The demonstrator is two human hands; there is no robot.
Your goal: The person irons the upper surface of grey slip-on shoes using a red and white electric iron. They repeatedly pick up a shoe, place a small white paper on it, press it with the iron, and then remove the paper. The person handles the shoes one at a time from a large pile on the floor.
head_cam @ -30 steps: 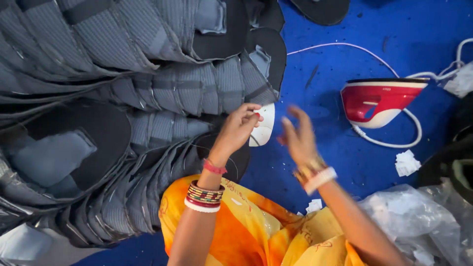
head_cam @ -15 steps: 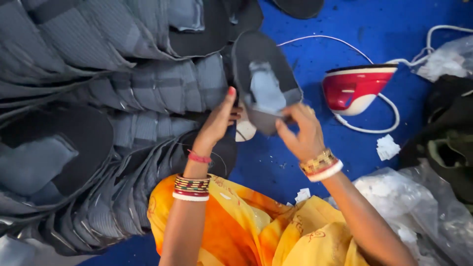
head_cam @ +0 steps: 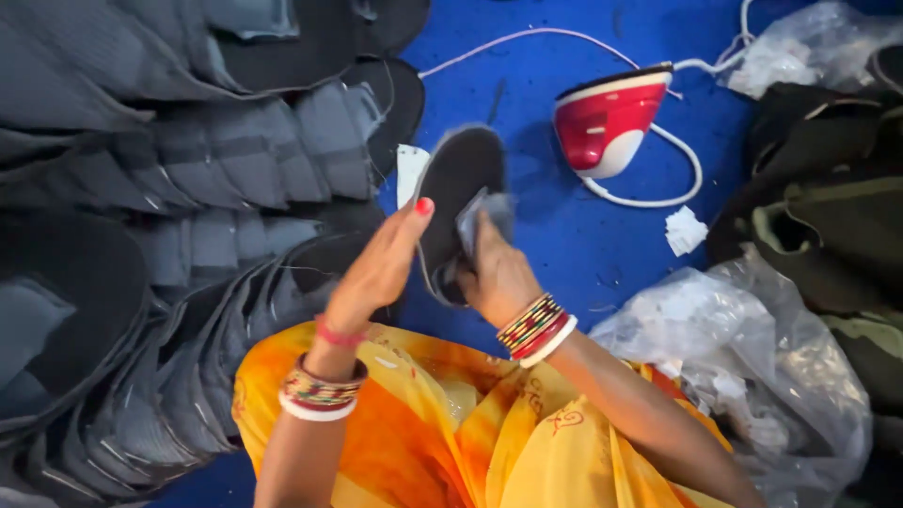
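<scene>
I hold a dark oval fabric piece (head_cam: 458, 179) with a grey patch on it, above the blue floor in the middle of the head view. My left hand (head_cam: 381, 266) grips its left edge, thumb up. My right hand (head_cam: 496, 273) grips its lower right part over the grey patch (head_cam: 475, 214). Both wrists wear bangles. Just left of the piece lie overlapping rows of similar dark and grey fabric pieces (head_cam: 216, 160).
A red and white iron (head_cam: 602, 122) with a white cord rests on the blue floor (head_cam: 574, 245) at upper right. Crumpled clear plastic (head_cam: 743, 348) lies at right, dark cloth (head_cam: 828, 198) beyond it. Orange and yellow clothing (head_cam: 451, 433) covers my lap.
A second ago my hands were at the stack edge near a white scrap. They lifted a dark piece, then turned it and brought it lower, both hands closing on it.
</scene>
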